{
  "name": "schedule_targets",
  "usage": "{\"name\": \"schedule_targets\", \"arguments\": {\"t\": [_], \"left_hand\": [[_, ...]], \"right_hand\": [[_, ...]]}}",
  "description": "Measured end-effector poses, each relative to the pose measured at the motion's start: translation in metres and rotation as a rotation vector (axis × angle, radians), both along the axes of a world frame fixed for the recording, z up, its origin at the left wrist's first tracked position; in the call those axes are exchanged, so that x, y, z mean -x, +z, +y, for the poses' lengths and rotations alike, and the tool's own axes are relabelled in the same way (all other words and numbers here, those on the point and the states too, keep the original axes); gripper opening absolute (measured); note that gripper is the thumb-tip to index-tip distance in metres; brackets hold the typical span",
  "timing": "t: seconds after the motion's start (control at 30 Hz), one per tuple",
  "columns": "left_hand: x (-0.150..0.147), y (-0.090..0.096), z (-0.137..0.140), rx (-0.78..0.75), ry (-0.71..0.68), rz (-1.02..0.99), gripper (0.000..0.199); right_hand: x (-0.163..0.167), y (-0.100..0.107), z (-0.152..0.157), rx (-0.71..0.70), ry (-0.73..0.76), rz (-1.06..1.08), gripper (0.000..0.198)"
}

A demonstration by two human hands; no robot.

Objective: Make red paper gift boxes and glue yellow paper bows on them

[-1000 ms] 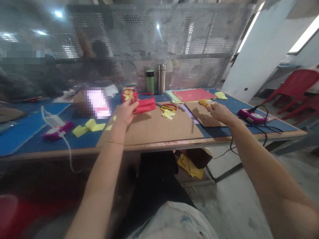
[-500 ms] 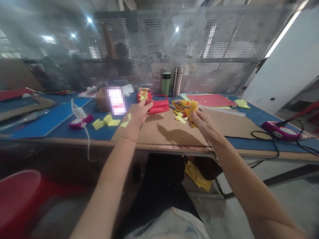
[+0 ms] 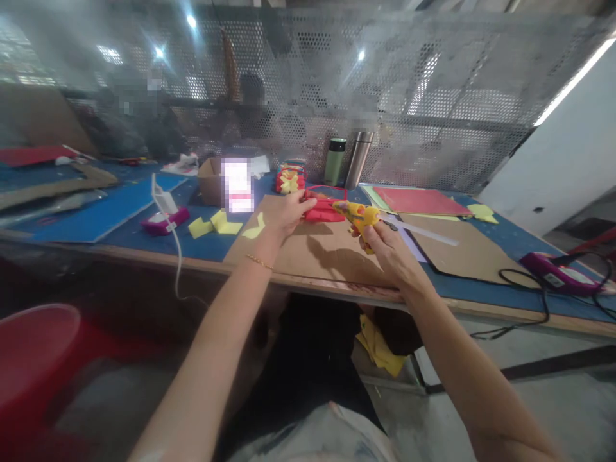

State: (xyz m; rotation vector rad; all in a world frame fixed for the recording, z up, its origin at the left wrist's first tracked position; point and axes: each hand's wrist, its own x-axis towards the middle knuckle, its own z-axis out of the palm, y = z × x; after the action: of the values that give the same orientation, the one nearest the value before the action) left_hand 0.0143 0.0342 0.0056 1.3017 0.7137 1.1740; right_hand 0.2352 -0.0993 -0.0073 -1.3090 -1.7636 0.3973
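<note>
My left hand (image 3: 294,215) is closed on the left end of a small red bag-like piece (image 3: 326,212) with a thin handle loop, held above a brown cardboard sheet (image 3: 312,256). In my right hand (image 3: 385,247) is a yellow glue gun (image 3: 362,219), gripped by its handle. Its nozzle points left, at the upper right of the red bag; whether the two touch I cannot tell. Beyond my left hand stands a red item with a yellow paper bow (image 3: 290,181). A yellow paper cut-out (image 3: 255,228) lies near my left wrist.
Behind stand a green bottle (image 3: 335,162) and a steel flask (image 3: 360,160). Purple power strips (image 3: 166,221) with cables lie on both sides. Folded yellow papers (image 3: 219,223), a small cardboard box (image 3: 210,183) and red sheets (image 3: 423,200) also lie about. A red stool (image 3: 38,359) is at lower left.
The glue gun's nozzle has come closer to the red bag and now overlaps its right side. The camera view has shifted, so the table appears further right.
</note>
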Motion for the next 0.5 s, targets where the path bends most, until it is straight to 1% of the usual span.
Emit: {"name": "schedule_targets", "arguments": {"t": [0.13,0.3,0.5], "left_hand": [[-0.0009,0.0005,0.0003,-0.015,0.019,0.037,0.018],[-0.0006,-0.0008,0.0040,-0.002,0.015,0.046,0.020],[0.0003,-0.0005,0.0030,0.011,-0.018,0.011,0.018]], "right_hand": [[0.0054,0.0042,-0.0047,0.010,-0.054,0.013,0.065],[0.0056,0.0047,-0.0059,0.008,-0.050,0.012,0.064],[0.0055,0.0042,-0.0036,0.011,-0.066,0.005,0.065]]}}
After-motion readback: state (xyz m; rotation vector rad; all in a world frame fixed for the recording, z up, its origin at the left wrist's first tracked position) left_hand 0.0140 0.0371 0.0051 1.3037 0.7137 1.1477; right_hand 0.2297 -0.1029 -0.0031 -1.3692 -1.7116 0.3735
